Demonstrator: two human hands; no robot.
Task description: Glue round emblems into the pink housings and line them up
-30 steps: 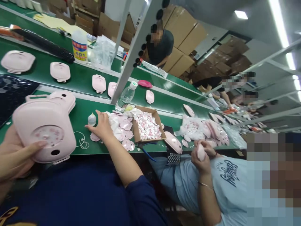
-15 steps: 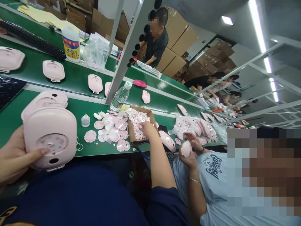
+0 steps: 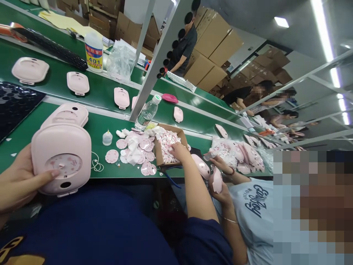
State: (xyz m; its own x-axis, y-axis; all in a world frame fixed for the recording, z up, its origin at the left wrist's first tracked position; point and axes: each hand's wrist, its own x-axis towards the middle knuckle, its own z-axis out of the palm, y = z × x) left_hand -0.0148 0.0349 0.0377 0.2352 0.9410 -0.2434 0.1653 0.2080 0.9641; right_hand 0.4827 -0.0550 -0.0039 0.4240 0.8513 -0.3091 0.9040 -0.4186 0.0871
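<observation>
My left hand [image 3: 16, 182] grips a pink plastic housing [image 3: 62, 158] at the near edge of the green bench, thumb pressed on its round flowered panel. A second pink housing [image 3: 67, 113] lies just behind it. My right hand [image 3: 178, 151] reaches into a small cardboard box [image 3: 157, 151] full of small pink-and-white parts; its fingers are curled down among them and what they hold is hidden. Round pink stickers and white backing scraps [image 3: 135, 151] lie between the box and a small glue bottle [image 3: 107, 137].
A seated person in a light blue shirt on my right holds a pink part [image 3: 217, 179] in both hands. Pink lids [image 3: 78, 82] ride the conveyor behind. A water bottle [image 3: 147, 113], a "401" bottle [image 3: 93, 51], a slanted metal post [image 3: 154, 62] and blue-handled pliers [image 3: 172, 180] are nearby.
My right hand moved from the sticker pile rightward into the cardboard box and stays there. The housing in my left hand shifted slightly. The neighbouring person lowered their hands with the pink part.
</observation>
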